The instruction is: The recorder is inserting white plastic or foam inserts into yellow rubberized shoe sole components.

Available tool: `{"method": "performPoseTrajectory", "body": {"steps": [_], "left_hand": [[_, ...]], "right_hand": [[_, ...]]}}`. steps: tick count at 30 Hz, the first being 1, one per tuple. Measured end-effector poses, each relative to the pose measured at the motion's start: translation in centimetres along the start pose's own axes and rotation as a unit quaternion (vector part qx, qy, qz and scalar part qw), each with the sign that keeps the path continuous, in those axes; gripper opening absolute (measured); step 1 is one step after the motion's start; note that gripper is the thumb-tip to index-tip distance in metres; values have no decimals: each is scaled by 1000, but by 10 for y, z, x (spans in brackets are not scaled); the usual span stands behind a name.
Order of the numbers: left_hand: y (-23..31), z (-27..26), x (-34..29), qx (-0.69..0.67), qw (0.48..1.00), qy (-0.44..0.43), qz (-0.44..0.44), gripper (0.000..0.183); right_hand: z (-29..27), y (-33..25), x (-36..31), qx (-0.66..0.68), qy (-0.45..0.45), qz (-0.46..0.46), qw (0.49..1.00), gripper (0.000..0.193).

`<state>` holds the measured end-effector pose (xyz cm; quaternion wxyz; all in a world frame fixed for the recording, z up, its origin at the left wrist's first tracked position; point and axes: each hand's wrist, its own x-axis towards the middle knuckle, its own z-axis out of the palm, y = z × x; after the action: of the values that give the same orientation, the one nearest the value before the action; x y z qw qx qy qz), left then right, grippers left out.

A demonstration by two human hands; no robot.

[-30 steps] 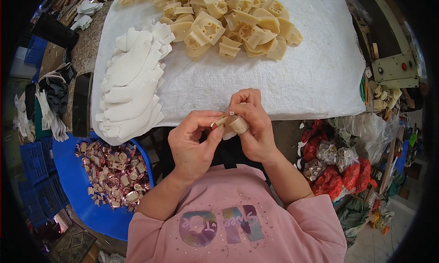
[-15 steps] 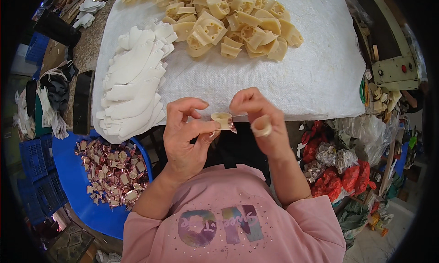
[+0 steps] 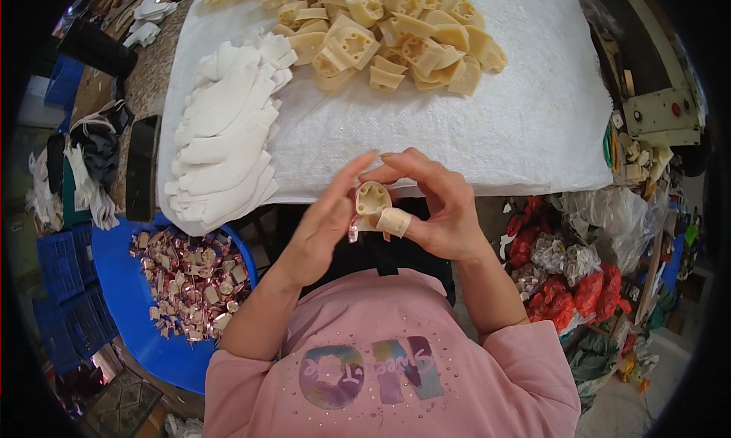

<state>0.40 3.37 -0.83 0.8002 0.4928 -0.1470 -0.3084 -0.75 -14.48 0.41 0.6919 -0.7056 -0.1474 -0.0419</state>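
Observation:
Between my hands, just off the table's near edge, is a small cream moulded part point(image 3: 373, 199). Its cup-shaped face has small holes, and shiny pink foil hangs along its lower left side. My left hand point(image 3: 318, 226) closes on its left side, fingers slightly blurred and thumb hidden. On the right, my right hand point(image 3: 438, 209) grips the part between bent fingers and thumb. A beige wrap point(image 3: 394, 222) covers that thumb's end. Farther off lies a heap of similar bare cream moulded parts point(image 3: 346, 46), with a stack of white shaped pieces point(image 3: 225, 133) to the left.
A white woven sheet point(image 3: 457, 145) covers the table. At lower left, a blue tub point(image 3: 171, 369) holds many pink-foiled parts point(image 3: 194, 286). A dark phone point(image 3: 142, 167) lies left of the white stack. Red and clear plastic bags point(image 3: 582, 293) crowd the right side.
My right hand has moved left and now meets the part that my left hand held. The part has turned so that its holed face shows. My left fingers have straightened along its side.

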Motion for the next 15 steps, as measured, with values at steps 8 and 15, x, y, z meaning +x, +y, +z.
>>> {"method": "performPoseTrajectory", "body": {"steps": [8,15], "left_hand": [[-3,16,-2,-8,995,99,15,52],[-3,21,-2,-32,997,35,56,66]], "right_hand": [[10,6,3,-207,-12,-119,971,43],[18,1,5,294,9,218,931,16]]}}
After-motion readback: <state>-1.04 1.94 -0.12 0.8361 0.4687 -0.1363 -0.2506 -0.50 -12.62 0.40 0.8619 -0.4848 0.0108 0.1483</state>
